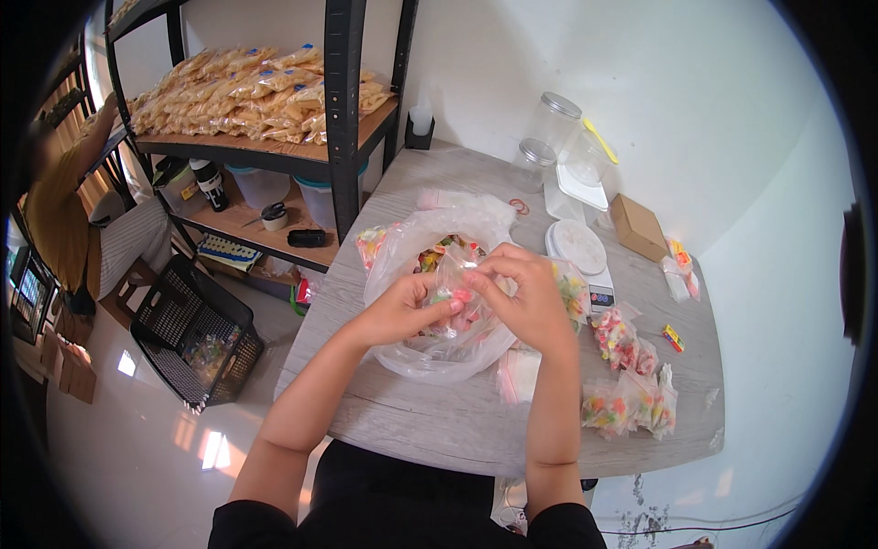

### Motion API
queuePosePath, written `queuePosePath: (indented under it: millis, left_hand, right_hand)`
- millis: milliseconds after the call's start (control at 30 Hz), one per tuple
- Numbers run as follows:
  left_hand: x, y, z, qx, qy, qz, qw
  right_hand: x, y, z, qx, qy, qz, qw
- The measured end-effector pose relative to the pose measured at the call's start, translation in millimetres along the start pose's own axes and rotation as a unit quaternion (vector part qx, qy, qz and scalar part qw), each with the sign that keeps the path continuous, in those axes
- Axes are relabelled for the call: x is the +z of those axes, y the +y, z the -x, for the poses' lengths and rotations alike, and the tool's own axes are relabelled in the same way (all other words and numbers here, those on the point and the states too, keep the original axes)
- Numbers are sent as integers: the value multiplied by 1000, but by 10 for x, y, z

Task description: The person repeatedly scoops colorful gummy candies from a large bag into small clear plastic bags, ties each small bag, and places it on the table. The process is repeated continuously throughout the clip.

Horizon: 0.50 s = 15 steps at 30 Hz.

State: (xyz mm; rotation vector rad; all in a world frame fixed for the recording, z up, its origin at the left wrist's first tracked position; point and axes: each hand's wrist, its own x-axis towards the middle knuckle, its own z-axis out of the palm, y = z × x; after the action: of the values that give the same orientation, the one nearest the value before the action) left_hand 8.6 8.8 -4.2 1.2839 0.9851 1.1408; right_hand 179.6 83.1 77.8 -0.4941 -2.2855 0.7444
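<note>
Between my hands is a small clear plastic bag [455,274] with a few red and pink candies low inside. My left hand [402,309] grips its left side, thumb across the front. My right hand [523,291] pinches the upper right part near the mouth. Beneath them a large translucent plastic sack [400,352] lies open on the grey wood-look table [384,407], with many colourful candies [466,244] in it. Filled candy bags [572,291] lie just right of the sack, and another candy bag [370,245] is at its left edge.
A white scale [600,295] carries a round white lid [576,245]. Several packed candy bags [631,401] sit at right. Clear jars [553,128], a cardboard box [638,229] and flat empty bags [519,375] are around. A black shelf [342,119] and crate [197,329] stand left; a person [69,210] is beyond.
</note>
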Motion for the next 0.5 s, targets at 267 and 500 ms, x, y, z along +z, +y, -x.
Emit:
queuePosePath:
  millis: [267,500]
  left_hand:
    - [36,5,5,42,70,-3,997]
    - [200,31,-30,156,107,76,979]
  right_hand:
    - [11,0,6,30,-32,-66,997]
    - [92,56,-25,-6,30,-42,999]
